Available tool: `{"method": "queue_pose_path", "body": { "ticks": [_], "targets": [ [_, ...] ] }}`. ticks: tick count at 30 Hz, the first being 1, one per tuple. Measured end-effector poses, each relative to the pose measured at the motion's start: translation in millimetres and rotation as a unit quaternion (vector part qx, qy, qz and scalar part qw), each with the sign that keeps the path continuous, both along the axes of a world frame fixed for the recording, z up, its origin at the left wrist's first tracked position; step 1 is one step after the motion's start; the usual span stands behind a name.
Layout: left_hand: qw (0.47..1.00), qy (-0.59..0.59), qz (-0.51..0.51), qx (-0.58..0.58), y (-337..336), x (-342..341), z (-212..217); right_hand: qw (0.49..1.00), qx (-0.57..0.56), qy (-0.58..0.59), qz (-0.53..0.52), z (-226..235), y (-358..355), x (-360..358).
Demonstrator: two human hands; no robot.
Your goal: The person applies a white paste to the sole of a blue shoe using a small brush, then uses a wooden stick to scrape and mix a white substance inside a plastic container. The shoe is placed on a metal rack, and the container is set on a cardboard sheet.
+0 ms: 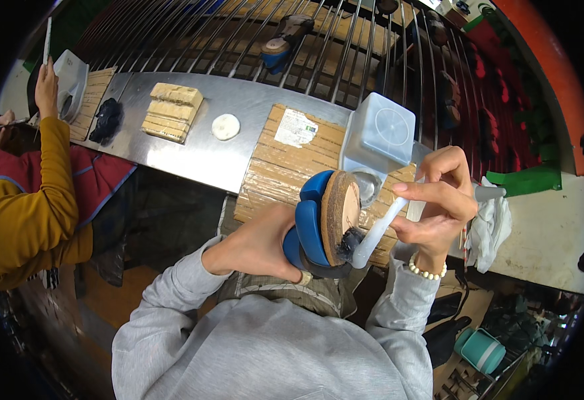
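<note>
My left hand is wrapped tight around a blue shoe with a tan cork-like sole, holding it sole-up in front of my chest; my right hand pinches the white plastic handle of a brush, its dark bristles touching the sole's heel end. Just behind them, on the steel surface, lie a taped cardboard box and a translucent square plastic container; a white rag sits to my right; at far left, a person's yellow sleeve.
</note>
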State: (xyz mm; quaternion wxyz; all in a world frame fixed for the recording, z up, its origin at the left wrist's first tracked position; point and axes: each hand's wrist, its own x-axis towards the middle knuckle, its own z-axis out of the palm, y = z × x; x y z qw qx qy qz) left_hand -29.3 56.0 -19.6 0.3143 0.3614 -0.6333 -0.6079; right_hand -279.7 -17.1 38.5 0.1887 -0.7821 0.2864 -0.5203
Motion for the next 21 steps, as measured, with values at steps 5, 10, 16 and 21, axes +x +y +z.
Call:
{"method": "queue_pose_path", "body": {
  "ticks": [5, 10, 16, 21],
  "targets": [
    [0.993, 0.037, -0.046, 0.106, 2, 0, 4, 0.998, 0.052, 0.009, 0.028, -8, -3, -5],
    [0.985, 0.057, -0.051, 0.154, -1, 4, 5, 0.991, 0.122, -0.062, -0.005, -34, -2, -17],
    [0.936, 0.272, -0.05, 0.218, -14, 43, 17, 0.94, 0.161, -0.2, -0.225, -84, 5, -66],
    [0.766, 0.591, -0.103, 0.232, -76, 45, -40, 0.838, 0.273, -0.234, -0.41, -133, 29, -105]
  ]
}}
